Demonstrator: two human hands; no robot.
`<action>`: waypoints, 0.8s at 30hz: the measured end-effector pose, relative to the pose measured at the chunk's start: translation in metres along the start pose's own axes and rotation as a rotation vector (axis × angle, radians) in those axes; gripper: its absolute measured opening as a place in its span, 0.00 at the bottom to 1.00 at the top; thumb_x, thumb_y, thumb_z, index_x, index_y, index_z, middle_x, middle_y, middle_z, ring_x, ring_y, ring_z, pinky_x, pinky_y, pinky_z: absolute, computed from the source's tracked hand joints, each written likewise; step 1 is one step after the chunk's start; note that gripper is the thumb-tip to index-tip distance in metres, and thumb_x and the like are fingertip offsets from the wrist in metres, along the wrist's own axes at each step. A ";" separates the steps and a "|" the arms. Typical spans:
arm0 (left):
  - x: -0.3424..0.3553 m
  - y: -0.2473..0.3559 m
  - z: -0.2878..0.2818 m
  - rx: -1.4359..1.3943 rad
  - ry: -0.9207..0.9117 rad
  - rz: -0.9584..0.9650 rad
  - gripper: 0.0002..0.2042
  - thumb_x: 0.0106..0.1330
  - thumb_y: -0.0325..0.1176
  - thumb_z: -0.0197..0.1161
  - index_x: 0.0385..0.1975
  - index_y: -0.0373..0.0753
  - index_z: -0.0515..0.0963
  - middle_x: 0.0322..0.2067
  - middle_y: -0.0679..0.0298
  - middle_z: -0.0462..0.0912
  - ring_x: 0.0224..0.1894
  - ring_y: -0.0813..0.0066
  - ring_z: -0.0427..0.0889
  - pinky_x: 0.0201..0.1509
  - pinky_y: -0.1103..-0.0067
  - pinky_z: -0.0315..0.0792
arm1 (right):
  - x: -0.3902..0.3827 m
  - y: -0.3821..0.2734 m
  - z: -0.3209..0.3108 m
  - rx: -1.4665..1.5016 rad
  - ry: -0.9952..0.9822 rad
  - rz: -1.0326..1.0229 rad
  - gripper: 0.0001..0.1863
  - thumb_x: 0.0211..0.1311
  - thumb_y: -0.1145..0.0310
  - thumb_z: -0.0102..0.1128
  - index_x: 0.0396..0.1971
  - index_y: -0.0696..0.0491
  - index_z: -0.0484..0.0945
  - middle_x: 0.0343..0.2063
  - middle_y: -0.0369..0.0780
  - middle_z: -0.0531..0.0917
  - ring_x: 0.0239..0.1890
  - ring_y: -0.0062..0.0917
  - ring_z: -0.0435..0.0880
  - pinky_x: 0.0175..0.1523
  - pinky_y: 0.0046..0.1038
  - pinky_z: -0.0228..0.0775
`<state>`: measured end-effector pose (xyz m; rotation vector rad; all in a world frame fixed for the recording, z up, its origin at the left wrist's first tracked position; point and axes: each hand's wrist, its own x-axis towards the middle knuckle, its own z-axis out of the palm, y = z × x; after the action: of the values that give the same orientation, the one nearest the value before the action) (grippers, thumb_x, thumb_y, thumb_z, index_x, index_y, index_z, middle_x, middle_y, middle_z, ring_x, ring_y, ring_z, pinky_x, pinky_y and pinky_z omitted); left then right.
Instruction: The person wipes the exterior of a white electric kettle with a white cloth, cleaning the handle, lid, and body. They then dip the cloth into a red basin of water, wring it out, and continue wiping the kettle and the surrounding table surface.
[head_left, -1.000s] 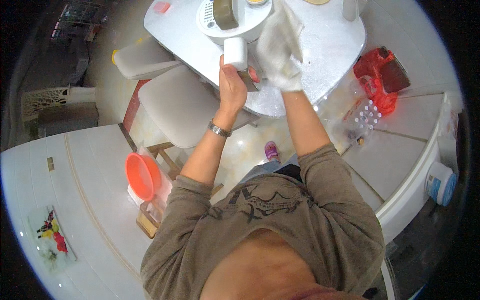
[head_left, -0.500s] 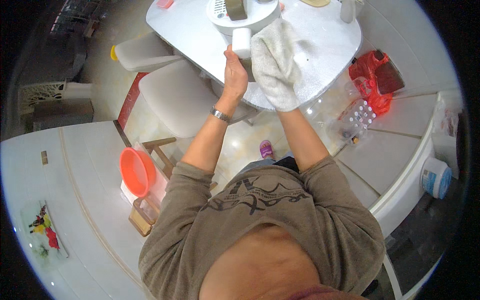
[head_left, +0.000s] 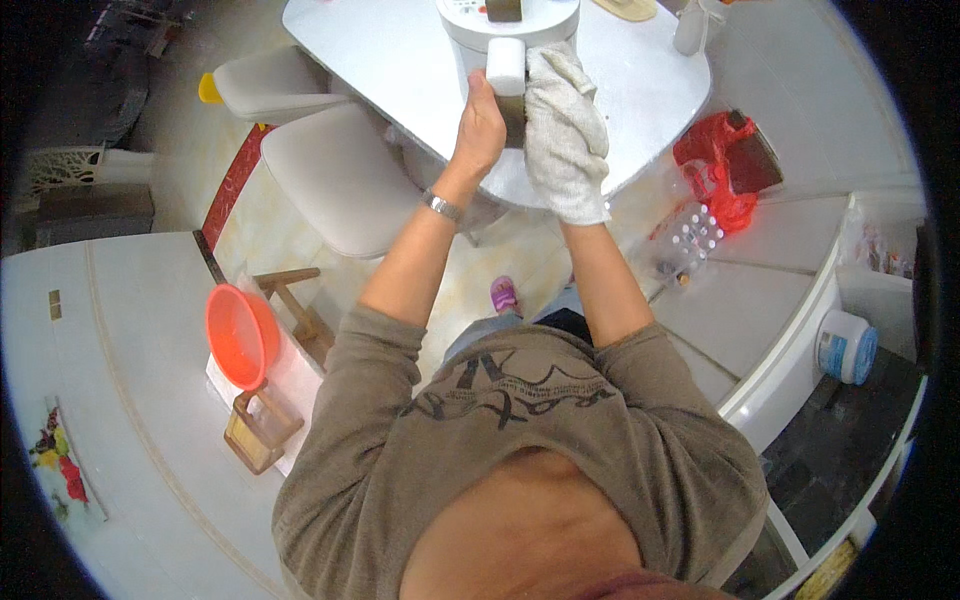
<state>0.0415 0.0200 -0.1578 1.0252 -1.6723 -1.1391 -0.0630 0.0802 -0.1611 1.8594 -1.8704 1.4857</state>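
A white rounded appliance (head_left: 463,62), like a soy milk maker, stands at the top of the view. Its lid has a panel of buttons and a brown grip, and a white-and-brown handle (head_left: 506,66) juts toward me. My left hand (head_left: 482,132), thumb upward, is closed at the left side of this handle; its fingers are partly hidden behind it. A pale grey cloth (head_left: 565,140) drapes over my right hand and presses against the handle's right side. The fingers under the cloth do not show.
The appliance is on a white table (head_left: 400,90) with rounded corners. Pale chairs (head_left: 335,180) stand at its left. Red bags (head_left: 725,165) and plastic bottles (head_left: 690,235) lie right of it. An orange basin (head_left: 242,338) sits lower left; a white tub (head_left: 846,347) is far right.
The appliance has shifted right against the table, and more of its side shows. The cloth has drawn in from the right and bunches closer to the handle. The whole view has shifted slightly.
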 end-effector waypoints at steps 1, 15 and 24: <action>0.000 0.006 0.001 -0.048 -0.023 -0.039 0.31 0.70 0.54 0.22 0.50 0.33 0.64 0.46 0.52 0.71 0.50 0.64 0.70 0.57 0.75 0.61 | -0.003 -0.001 0.003 0.247 0.035 0.123 0.15 0.58 0.72 0.53 0.47 0.56 0.71 0.47 0.43 0.74 0.48 0.30 0.73 0.52 0.26 0.66; 0.009 0.027 -0.009 -0.329 -0.281 -0.279 0.34 0.64 0.58 0.37 0.55 0.31 0.61 0.52 0.53 0.68 0.57 0.67 0.64 0.62 0.69 0.54 | 0.014 0.004 -0.011 -0.162 -0.183 -0.097 0.17 0.48 0.71 0.55 0.42 0.54 0.74 0.41 0.45 0.76 0.44 0.39 0.74 0.51 0.36 0.66; 0.011 0.022 -0.016 -0.489 -0.302 -0.291 0.30 0.63 0.51 0.42 0.54 0.30 0.62 0.48 0.56 0.71 0.50 0.65 0.70 0.56 0.65 0.61 | 0.009 0.009 -0.003 -0.186 -0.118 -0.081 0.15 0.51 0.70 0.52 0.42 0.52 0.74 0.41 0.45 0.76 0.44 0.39 0.74 0.49 0.37 0.67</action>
<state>0.0496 0.0107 -0.1313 0.8215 -1.3782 -1.8614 -0.0738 0.0739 -0.1581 1.9473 -1.8853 1.1578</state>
